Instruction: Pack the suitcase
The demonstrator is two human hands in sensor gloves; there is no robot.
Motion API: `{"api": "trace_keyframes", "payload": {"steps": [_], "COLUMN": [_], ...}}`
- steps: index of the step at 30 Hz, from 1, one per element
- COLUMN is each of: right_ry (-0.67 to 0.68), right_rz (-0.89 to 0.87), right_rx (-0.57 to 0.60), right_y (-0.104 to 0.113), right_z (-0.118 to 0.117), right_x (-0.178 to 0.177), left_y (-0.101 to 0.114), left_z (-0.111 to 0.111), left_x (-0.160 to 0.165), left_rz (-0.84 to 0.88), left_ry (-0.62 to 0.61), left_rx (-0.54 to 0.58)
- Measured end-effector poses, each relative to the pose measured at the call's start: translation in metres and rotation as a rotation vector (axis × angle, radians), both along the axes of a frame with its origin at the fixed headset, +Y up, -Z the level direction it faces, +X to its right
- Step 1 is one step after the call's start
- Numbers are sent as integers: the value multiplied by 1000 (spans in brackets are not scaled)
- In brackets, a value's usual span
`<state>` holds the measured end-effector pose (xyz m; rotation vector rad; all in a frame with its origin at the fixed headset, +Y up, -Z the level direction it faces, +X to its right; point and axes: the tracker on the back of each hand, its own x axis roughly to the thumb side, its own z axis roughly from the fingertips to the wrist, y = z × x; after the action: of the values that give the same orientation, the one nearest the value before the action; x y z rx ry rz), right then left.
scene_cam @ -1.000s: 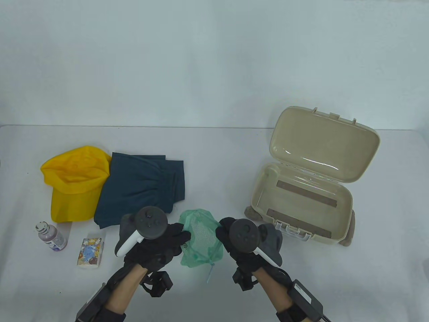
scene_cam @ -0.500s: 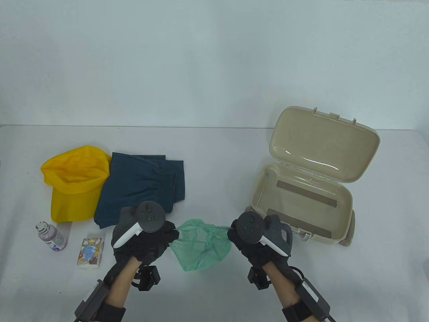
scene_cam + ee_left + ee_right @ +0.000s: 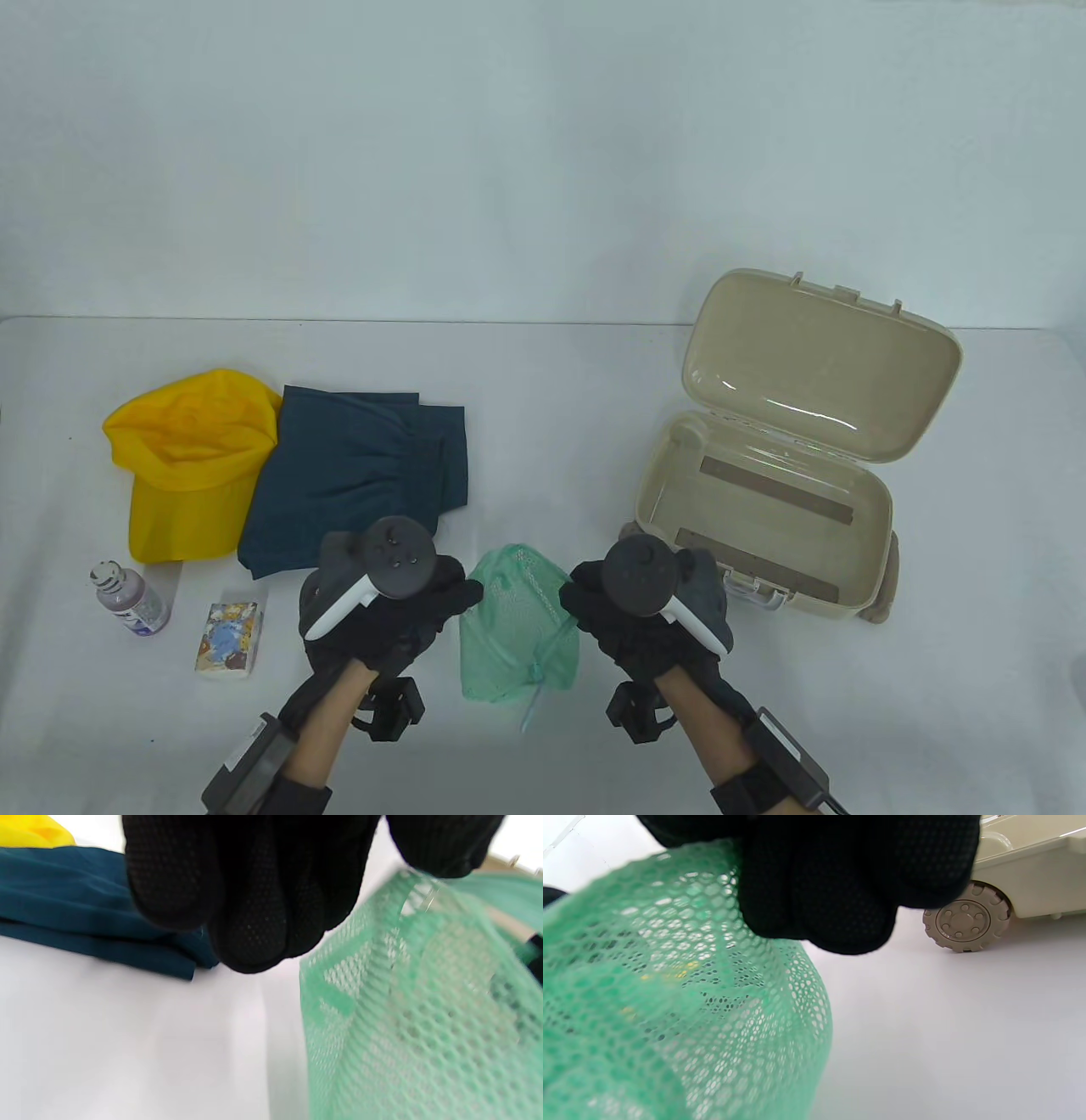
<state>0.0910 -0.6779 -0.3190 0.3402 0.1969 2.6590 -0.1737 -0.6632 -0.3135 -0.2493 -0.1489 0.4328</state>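
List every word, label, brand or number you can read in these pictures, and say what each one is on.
No text reads clearly.
Small bottle: a label with dark print, too small and blurred to read.
Small packet: a colourful cartoon picture, no legible words.
Suitcase, yellow cap, blue garment, green mesh bag: no lettering visible.

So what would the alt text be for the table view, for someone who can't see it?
Two gloved hands, left hand and right hand, hold a green mesh bag between them above a white table. An open beige suitcase sits right; yellow cap and folded blue shorts left.
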Motion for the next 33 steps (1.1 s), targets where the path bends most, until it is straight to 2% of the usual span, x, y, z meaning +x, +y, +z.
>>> {"api": "trace_keyframes", "payload": {"steps": [2, 5, 7, 11, 15, 20, 28, 33], "right_ry": [-2, -11, -26, -35, -47, -49, -54, -53], "right_rz": [3, 12, 6, 17, 10, 20, 18, 16], "right_rx": [3, 9, 8, 1, 1, -3, -8, -7], "right_y": [0, 0, -1, -3, -3, -3, -3, -4], "right_z": [0, 0, -1, -2, -3, -3, -3, -3], "right_x": [-1, 0, 2, 4, 6, 7, 8, 8], "left_y": [16, 48, 68, 77, 62, 27, -6, -7], "left_z": [0, -4, -6, -2, 5, 19, 16, 12], "left_x": [-13, -48, -83, -145, -200, -239, -246, -243], "left_rz": [28, -12, -118, -352, -536, -534, -559, -591], "left_ry": [46, 184, 324, 540, 702, 803, 808, 769], "left_rx": [46, 140, 190, 168, 50, -97, -151, -145]}}
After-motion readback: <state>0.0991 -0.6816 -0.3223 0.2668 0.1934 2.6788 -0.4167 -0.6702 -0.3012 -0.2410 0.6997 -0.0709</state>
